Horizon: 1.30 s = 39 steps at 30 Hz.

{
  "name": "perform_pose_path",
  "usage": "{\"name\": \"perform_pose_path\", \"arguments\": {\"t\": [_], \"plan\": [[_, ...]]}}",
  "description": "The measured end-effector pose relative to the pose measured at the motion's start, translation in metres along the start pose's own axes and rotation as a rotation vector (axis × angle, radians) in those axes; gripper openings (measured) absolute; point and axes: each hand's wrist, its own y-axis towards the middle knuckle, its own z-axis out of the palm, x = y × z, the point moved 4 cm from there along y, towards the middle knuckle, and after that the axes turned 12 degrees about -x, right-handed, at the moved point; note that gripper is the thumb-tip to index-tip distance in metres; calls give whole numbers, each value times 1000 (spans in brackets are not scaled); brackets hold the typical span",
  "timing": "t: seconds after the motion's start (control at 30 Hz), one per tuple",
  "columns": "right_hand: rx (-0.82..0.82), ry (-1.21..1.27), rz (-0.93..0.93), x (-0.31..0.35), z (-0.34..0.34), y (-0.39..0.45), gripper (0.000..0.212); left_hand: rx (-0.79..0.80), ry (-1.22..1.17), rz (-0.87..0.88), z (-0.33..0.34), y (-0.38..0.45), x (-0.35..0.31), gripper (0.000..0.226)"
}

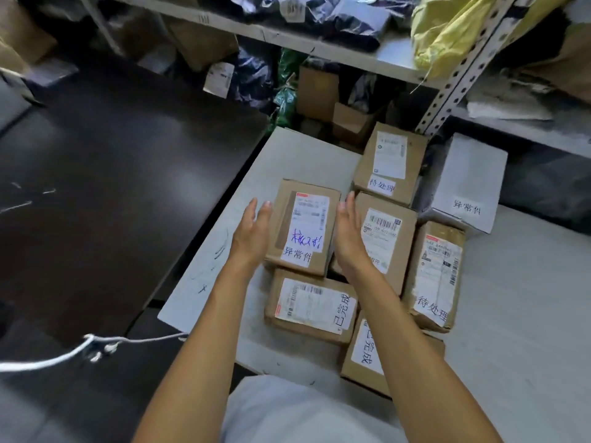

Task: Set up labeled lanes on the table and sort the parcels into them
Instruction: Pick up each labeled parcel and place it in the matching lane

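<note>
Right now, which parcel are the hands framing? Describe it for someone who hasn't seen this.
On the pale table, find the cluster of brown boxes. The far-left box sits between the left hand and right hand; only its label carries blue handwriting.

Both hands were spread flat-fingered either side of a brown parcel (303, 227) near the centre of the grey table (527, 314) — the left hand (251, 233) just at its nine o'clock edge, the right hand (348, 233) at its three o'clock edge. Whether either touched the cardboard could not be told. Six more brown parcels lay packed close from one to six o'clock. A white box (468, 182) sat at two o'clock — shelving (319, 43) crossed at twelve.
</note>
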Motion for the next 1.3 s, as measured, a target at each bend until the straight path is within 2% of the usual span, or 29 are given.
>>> {"name": "perform_pose_path", "arguments": {"t": [0.13,0.27,0.37,0.4,0.47,0.57,0.6,0.87,1.1,1.3], "plan": [[-41,95,159,-13,23,23,71,93,0,-62,13,27,5,64],[31,258,330,-44,49,56,109,183,-16,-111,23,47,9,71],[91,321,452,-60,56,79,137,228,-22,-176,28,61,17,98],[87,309,474,-62,54,83,137,241,-32,-194,31,68,25,107],[84,244,522,-23,46,61,126,265,-43,-218,37,81,42,112],[86,236,513,-5,42,53,72,295,-63,-243,40,83,44,111],[98,255,516,-5,42,54,67,308,-72,-253,41,83,44,111],[61,296,610,-24,50,52,78,373,-77,-285,39,82,40,110],[76,382,590,-17,53,46,77,391,-74,-257,25,65,12,76],[68,405,522,-8,48,38,81,420,-76,-200,15,52,-4,71]]}}
